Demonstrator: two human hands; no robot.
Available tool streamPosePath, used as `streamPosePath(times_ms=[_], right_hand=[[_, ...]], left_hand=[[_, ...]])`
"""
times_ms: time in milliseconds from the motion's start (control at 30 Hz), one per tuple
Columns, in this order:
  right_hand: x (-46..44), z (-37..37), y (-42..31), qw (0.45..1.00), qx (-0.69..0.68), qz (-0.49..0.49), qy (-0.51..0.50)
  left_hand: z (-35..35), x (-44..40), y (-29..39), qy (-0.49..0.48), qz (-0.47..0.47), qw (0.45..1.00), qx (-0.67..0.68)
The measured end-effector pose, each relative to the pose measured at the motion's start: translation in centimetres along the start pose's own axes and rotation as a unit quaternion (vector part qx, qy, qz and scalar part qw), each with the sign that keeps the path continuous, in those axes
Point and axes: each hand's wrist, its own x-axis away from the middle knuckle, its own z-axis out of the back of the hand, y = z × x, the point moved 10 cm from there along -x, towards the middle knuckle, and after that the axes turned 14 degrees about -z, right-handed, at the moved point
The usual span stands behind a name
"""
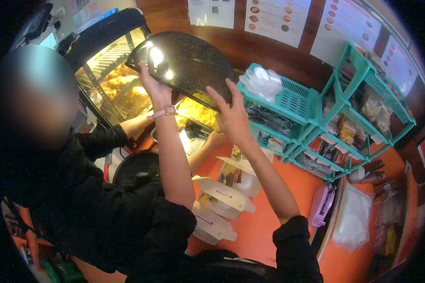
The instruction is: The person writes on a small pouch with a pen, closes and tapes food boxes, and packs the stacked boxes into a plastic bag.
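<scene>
My left hand (157, 89), with a pink watch on the wrist, is closed on the lower left edge of a black mesh cover (189, 61). My right hand (233, 118) grips the same cover at its lower right edge, fingers partly spread. The cover is tilted up, with bright light reflecting off it. Below it lies yellow food (196, 111) in a lit tray, partly hidden by the cover and my hands. Open white takeaway boxes (222, 193) with food inside stand on the orange counter (264, 221), beneath my forearms.
A co-worker stands at left, their left hand (216, 139) near the tray and right hand (136, 126) beside it. Behind is a lit glass food warmer (115, 87). Turquoise stacked baskets (288, 101) and a turquoise rack (349, 118) with packets stand at right, near plastic bags (352, 219).
</scene>
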Motion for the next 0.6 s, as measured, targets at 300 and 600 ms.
streamPosePath(times_ms=[300,600], right_hand=[[-0.2,-1.3,-0.3,0.994,0.103,0.042,0.014],[0.5,-5.0,0.0,0.982,0.177,0.06,-0.03]], left_hand=[[0.9,0.2,-1.4,-0.016,0.022,0.999,-0.027],[3.1,2.7,-1.6,0.057,0.069,0.994,-0.063]])
